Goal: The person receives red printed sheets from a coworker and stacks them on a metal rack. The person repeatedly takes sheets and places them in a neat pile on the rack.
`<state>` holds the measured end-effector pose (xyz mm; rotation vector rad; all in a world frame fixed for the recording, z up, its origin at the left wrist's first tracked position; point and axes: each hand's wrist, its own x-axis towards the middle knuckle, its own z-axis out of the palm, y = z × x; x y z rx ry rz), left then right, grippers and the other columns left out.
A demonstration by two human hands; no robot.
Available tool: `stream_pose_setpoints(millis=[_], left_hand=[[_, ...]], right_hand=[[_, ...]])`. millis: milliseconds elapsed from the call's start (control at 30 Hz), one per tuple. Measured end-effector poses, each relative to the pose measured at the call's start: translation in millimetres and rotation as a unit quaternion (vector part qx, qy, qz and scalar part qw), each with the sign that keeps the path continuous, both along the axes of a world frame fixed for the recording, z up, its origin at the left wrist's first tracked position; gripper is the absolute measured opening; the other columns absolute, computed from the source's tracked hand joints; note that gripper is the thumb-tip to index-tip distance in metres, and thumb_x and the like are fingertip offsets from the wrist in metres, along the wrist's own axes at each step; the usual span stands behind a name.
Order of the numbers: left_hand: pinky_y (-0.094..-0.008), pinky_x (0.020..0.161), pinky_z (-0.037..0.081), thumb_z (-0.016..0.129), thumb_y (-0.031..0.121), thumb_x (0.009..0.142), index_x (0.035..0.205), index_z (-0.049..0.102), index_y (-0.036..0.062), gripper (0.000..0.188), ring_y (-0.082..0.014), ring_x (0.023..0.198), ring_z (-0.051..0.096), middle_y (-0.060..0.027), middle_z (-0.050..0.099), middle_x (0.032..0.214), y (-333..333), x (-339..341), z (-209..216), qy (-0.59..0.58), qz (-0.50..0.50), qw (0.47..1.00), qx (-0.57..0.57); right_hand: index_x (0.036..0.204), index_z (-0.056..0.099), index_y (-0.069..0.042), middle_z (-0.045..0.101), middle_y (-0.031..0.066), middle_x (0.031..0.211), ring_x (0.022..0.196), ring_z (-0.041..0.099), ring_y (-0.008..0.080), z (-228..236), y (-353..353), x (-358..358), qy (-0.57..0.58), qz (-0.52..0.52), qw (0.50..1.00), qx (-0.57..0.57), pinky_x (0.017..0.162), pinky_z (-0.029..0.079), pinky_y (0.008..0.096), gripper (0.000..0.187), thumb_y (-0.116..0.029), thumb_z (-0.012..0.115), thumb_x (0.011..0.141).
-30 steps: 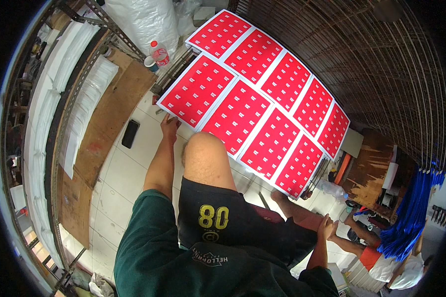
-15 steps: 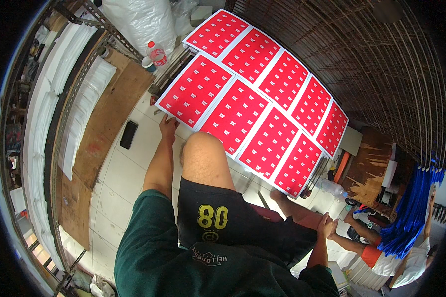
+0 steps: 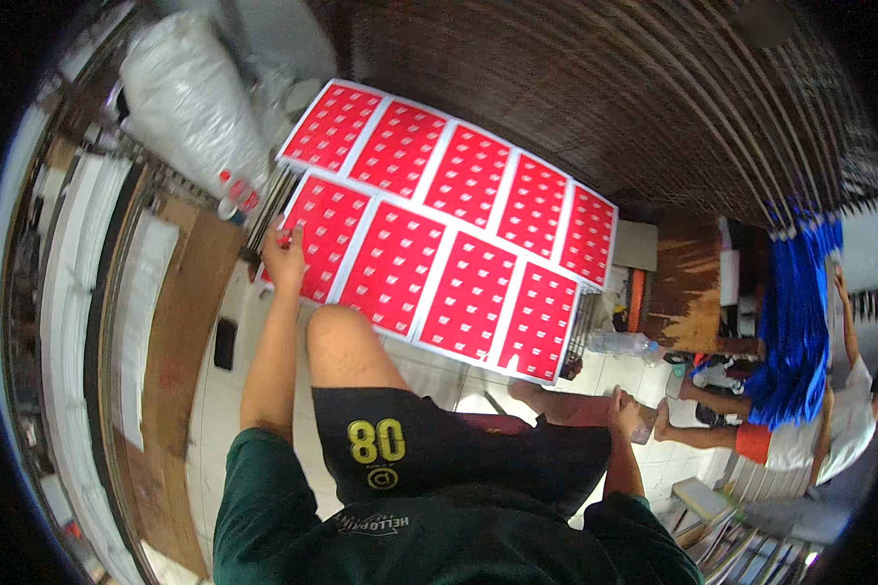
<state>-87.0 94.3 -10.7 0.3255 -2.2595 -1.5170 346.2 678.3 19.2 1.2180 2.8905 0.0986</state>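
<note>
Several red printed sheets with white borders and small white marks lie in two overlapping rows on a low rack. My left hand is at the left edge of the nearest left sheet, thumb and fingers drawn together. A bit of red and white shows between the fingertips, too small to make out. Beside my bent right leg, my right hand is closed with its fingers curled. What it holds, if anything, is hidden.
A phone lies on the tiled floor beside a plank shelf. A red-capped bottle stands past the rack's left end; a clear bottle lies at its right. Wire racks rise behind. Another person is at the right.
My left hand has moved up from below the near left sheet's edge to its left side. My right hand stays by my leg. The whole view has shifted and turned.
</note>
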Motion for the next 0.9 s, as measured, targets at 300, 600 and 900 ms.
stream_pose_setpoints(millis=[300,600,900], left_hand=[[-0.0383,0.088,0.044,0.050,0.019,0.088,0.129,0.034,0.0021,0.046,-0.0278,0.110,0.048,-0.0183,0.043,0.125,273,-77,262,-0.085,-0.385,0.791,0.467],[-0.0348,0.081,0.047,0.036,0.023,0.095,0.123,0.028,0.0102,0.032,-0.0259,0.106,0.049,-0.0127,0.048,0.118,388,-107,334,-0.052,-0.318,0.782,0.533],[-0.0309,0.078,0.048,0.045,0.020,0.092,0.110,0.039,0.0094,0.022,-0.0224,0.092,0.058,-0.0081,0.054,0.099,361,-33,272,0.023,-0.243,0.831,0.501]], right_hand=[[0.104,0.062,-0.011,0.055,0.0153,0.110,0.105,0.049,0.0339,44,-32,-14,0.037,-0.114,0.988,-0.100,0.090,0.032,0.0530,0.048,-0.049,0.038,0.087],[0.103,0.061,-0.011,0.054,0.0106,0.112,0.108,0.050,0.0302,48,-19,-1,0.111,-0.110,0.979,-0.130,0.092,0.026,0.0608,0.043,-0.045,0.039,0.087],[0.105,0.059,-0.009,0.054,0.0104,0.113,0.108,0.050,0.0298,32,2,13,0.154,-0.136,0.966,-0.155,0.091,0.027,0.0604,0.046,-0.045,0.036,0.090]])
